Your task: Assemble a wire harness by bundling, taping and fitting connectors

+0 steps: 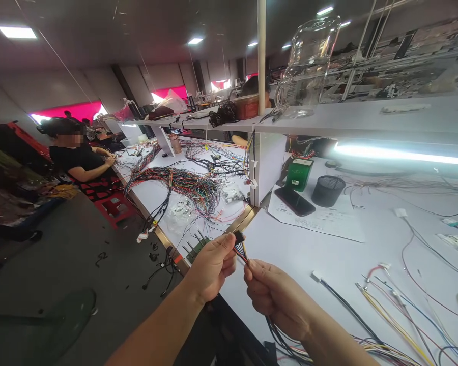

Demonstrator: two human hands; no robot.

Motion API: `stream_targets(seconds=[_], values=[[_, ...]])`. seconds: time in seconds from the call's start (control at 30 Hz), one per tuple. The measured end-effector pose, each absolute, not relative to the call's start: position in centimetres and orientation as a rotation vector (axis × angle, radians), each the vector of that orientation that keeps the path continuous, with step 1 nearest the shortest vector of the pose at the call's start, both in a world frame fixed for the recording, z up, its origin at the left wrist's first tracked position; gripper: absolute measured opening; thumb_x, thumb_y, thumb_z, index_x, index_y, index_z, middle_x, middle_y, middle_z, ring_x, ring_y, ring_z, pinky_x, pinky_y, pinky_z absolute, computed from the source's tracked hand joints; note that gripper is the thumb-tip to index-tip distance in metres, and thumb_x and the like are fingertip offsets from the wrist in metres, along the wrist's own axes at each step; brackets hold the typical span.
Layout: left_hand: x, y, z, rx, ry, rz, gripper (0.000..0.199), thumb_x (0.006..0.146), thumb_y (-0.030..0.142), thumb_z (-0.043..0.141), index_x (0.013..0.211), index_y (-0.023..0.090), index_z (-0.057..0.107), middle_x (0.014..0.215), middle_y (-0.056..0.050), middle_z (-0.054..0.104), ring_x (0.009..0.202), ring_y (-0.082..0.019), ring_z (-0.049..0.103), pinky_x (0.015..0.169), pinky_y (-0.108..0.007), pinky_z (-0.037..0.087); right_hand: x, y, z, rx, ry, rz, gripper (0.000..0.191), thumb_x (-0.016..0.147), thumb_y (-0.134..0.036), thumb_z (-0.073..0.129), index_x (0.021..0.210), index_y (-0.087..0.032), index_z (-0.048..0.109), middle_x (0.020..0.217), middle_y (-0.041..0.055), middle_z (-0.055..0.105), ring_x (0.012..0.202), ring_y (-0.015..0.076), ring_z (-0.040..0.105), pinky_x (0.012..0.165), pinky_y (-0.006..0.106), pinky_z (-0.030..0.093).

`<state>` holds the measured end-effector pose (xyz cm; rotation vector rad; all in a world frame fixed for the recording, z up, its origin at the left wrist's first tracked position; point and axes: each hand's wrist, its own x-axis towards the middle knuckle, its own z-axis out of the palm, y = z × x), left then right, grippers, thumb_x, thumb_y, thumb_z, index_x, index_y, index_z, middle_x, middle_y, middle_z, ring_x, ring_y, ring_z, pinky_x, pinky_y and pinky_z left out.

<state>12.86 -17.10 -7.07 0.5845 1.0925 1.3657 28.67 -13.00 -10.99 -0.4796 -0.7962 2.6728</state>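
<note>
A small black connector [239, 237] is pinched between the thumb and fingers of my left hand [213, 264], above the table's front edge. Several thin wires [241, 253], among them orange, yellow and black ones, run from it down to my right hand [277, 295]. The fingers of my right hand are closed round these wires, just below and right of the connector. Dark wires [277, 333] hang out beneath my right hand towards the bottom of the view.
Loose cables [393, 335] lie at the lower right. Behind are a phone [294, 200], a black mesh cup [328, 191] and a green box [299, 174]. Left stand a pronged green fixture [198, 247] and a large wire bundle [183, 184]. A person [80, 157] sits far left.
</note>
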Motion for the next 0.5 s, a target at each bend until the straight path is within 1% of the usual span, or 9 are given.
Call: stream_targets(seconds=[0.07, 0.1, 0.13, 0.2, 0.27, 0.3, 0.4, 0.47, 0.5], values=[[13.0, -17.2, -7.2, 0.578, 1.051, 1.380, 0.033, 0.083, 0.047, 0.065, 0.080, 0.015, 0.060, 0.061, 0.007, 0.025, 0.052, -0.005, 0.023, 0.050, -0.018, 0.024, 28.5, -13.1, -10.9, -0.493, -0.800, 2.612, 0.035, 0.086, -0.047, 0.064, 0.078, -0.017, 0.048, 0.056, -0.0097, 0.021, 0.046, 0.0044, 0.011, 0.041, 0.018, 0.007], [13.2, -17.3, -7.4, 0.588, 1.027, 1.369, 0.035, 0.082, 0.049, 0.066, 0.079, 0.015, 0.060, 0.063, 0.005, 0.031, 0.054, -0.005, 0.028, 0.052, -0.019, 0.028, 28.5, -13.1, -10.9, -0.493, -0.804, 2.589, 0.035, 0.086, -0.047, 0.064, 0.077, -0.017, 0.048, 0.055, -0.0099, 0.021, 0.046, 0.0044, 0.011, 0.041, 0.019, 0.008], [13.4, -17.5, -7.6, 0.603, 1.010, 1.341, 0.036, 0.080, 0.050, 0.067, 0.081, 0.015, 0.062, 0.067, 0.004, 0.037, 0.057, -0.006, 0.033, 0.054, -0.019, 0.031, 28.4, -13.2, -11.0, -0.494, -0.808, 2.566, 0.036, 0.086, -0.047, 0.064, 0.077, -0.017, 0.048, 0.055, -0.0101, 0.021, 0.046, 0.0045, 0.011, 0.041, 0.019, 0.008], [13.9, -17.9, -8.1, 0.624, 1.018, 1.261, 0.034, 0.078, 0.045, 0.072, 0.090, 0.014, 0.067, 0.074, 0.000, 0.047, 0.063, -0.006, 0.039, 0.057, -0.019, 0.033, 28.4, -13.2, -11.3, -0.510, -0.813, 2.525, 0.037, 0.086, -0.048, 0.064, 0.077, -0.017, 0.048, 0.054, -0.0104, 0.021, 0.045, 0.0046, 0.011, 0.041, 0.019, 0.008], [14.3, -18.3, -8.6, 0.606, 1.068, 1.206, 0.034, 0.077, 0.037, 0.075, 0.100, 0.013, 0.069, 0.076, -0.001, 0.050, 0.064, -0.006, 0.041, 0.057, -0.017, 0.033, 28.4, -13.1, -11.7, -0.532, -0.823, 2.496, 0.037, 0.086, -0.050, 0.063, 0.077, -0.017, 0.047, 0.053, -0.0107, 0.023, 0.044, 0.0045, 0.011, 0.040, 0.020, 0.008], [14.5, -18.4, -8.7, 0.588, 1.097, 1.197, 0.032, 0.077, 0.035, 0.075, 0.100, 0.013, 0.070, 0.076, -0.001, 0.051, 0.063, -0.006, 0.041, 0.057, -0.017, 0.033, 28.4, -13.0, -11.9, -0.535, -0.829, 2.488, 0.038, 0.086, -0.050, 0.063, 0.078, -0.017, 0.047, 0.052, -0.0108, 0.025, 0.044, 0.0044, 0.011, 0.040, 0.020, 0.007], [14.7, -18.6, -9.0, 0.526, 1.172, 1.192, 0.024, 0.075, 0.033, 0.076, 0.091, 0.016, 0.072, 0.071, 0.000, 0.051, 0.061, -0.006, 0.042, 0.055, -0.016, 0.035, 28.6, -12.6, -12.0, -0.478, -0.886, 2.493, 0.039, 0.085, -0.053, 0.063, 0.077, -0.018, 0.047, 0.048, -0.0116, 0.027, 0.040, 0.0043, 0.012, 0.038, 0.021, 0.007], [14.4, -18.5, -9.2, 0.477, 1.212, 1.207, 0.022, 0.071, 0.031, 0.080, 0.088, 0.018, 0.073, 0.072, 0.000, 0.055, 0.064, -0.007, 0.047, 0.059, -0.017, 0.041, 28.6, -12.3, -11.8, -0.400, -0.955, 2.519, 0.041, 0.083, -0.055, 0.064, 0.076, -0.018, 0.048, 0.045, -0.0122, 0.028, 0.037, 0.0044, 0.014, 0.037, 0.022, 0.008], [14.3, -18.4, -9.3, 0.455, 1.222, 1.218, 0.024, 0.068, 0.029, 0.082, 0.087, 0.019, 0.073, 0.076, -0.001, 0.058, 0.069, -0.009, 0.051, 0.063, -0.018, 0.044, 28.6, -12.1, -11.8, -0.368, -0.980, 2.534, 0.042, 0.081, -0.055, 0.066, 0.075, -0.018, 0.048, 0.044, -0.0123, 0.028, 0.036, 0.0043, 0.015, 0.037, 0.022, 0.009]])
